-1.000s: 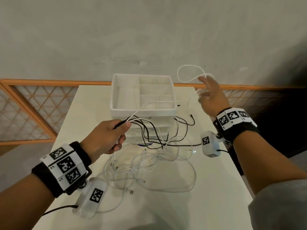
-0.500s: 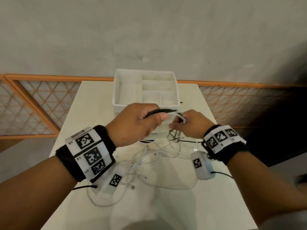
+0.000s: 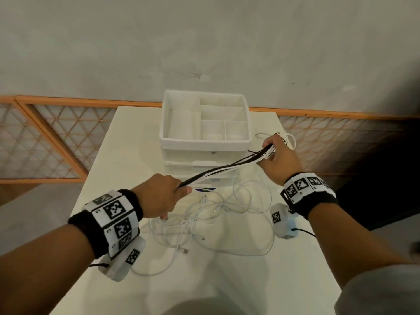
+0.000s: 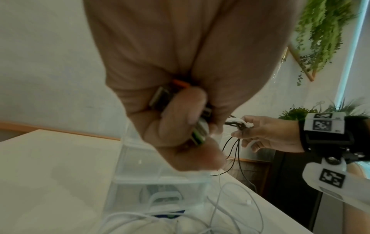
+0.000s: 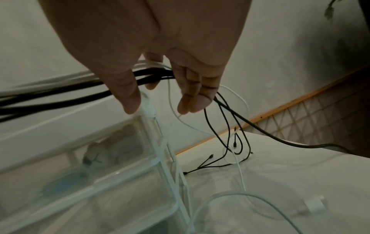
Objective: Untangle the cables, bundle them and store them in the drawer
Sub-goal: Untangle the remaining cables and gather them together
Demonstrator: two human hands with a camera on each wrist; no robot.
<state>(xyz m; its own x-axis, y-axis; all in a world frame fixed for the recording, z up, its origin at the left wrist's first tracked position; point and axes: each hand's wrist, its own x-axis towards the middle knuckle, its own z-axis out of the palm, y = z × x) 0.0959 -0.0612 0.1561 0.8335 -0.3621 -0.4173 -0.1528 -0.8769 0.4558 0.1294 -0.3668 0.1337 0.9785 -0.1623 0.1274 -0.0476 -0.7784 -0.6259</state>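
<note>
Loose white cables nearest on the table, above them a black-and-white cable bundle now drawn taut, hands apart versus together half a second ago, so straightening under way: left hand fisted round plug ends, right hand pinching strands beside the drawer unit.

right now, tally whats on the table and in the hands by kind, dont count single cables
hands: 2, left hand and right hand
black and white cable bundle stretched between both hands: 1
loose tangle of white cables on the table: 1
drawer unit with divided top tray: 1
total: 5
</note>
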